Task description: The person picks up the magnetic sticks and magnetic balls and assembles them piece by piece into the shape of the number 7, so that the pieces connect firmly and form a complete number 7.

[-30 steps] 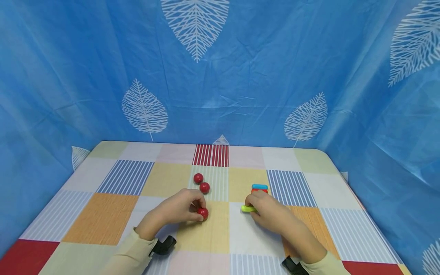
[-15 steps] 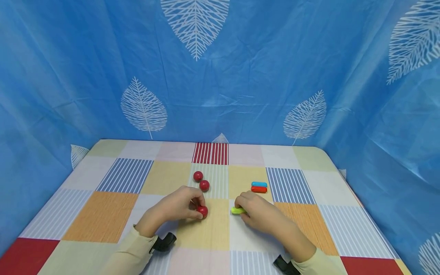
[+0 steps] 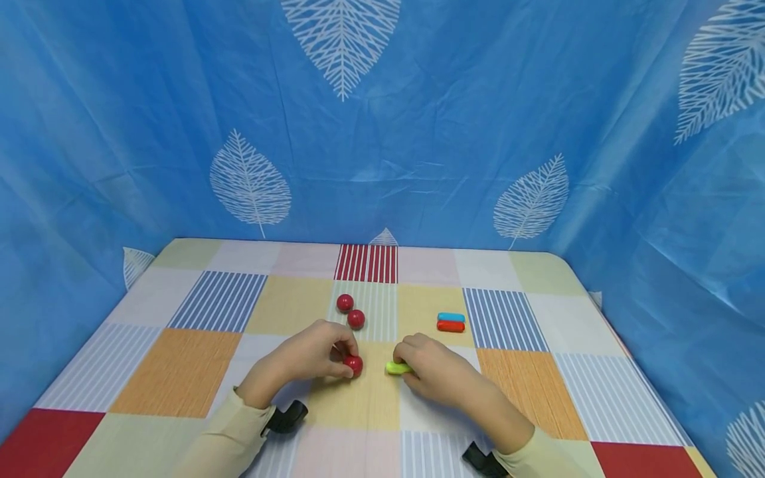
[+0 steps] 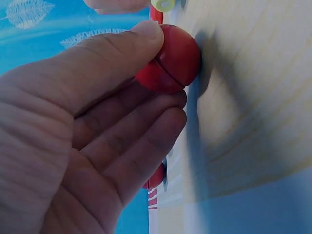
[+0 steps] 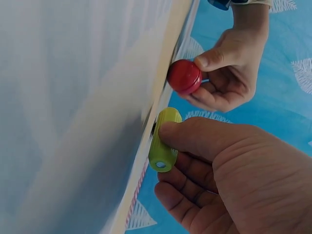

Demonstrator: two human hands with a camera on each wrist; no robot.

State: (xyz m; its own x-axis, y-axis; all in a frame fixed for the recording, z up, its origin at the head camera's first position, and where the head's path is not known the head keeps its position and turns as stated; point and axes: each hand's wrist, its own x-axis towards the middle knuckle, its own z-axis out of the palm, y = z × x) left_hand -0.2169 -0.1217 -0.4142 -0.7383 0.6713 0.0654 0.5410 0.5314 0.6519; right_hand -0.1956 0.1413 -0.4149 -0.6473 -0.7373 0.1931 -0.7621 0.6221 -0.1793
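Note:
My left hand (image 3: 311,355) pinches a glossy red ball (image 3: 355,366) between thumb and fingers, low over the tablecloth. A dark seam runs across the ball (image 4: 170,61) in the left wrist view. To its right, my right hand (image 3: 439,370) pinches a yellow-green ribbed cylinder (image 3: 396,368) by thumb and fingertips. The cylinder (image 5: 165,141) has a small round mark in its end, seen in the right wrist view. A narrow gap separates cylinder and held ball. Whether either touches the cloth is hard to tell.
Behind the left hand lie two more red balls, a far one (image 3: 344,303) and a nearer one (image 3: 356,319). A blue cylinder (image 3: 451,317) and a red cylinder (image 3: 451,326) lie side by side beyond the right hand. A blue leaf-print curtain (image 3: 418,133) surrounds the patchwork-covered table (image 3: 179,372).
My right hand has moved left with the yellow-green cylinder, toward the held ball, uncovering the red cylinder. My left hand keeps its place on the ball.

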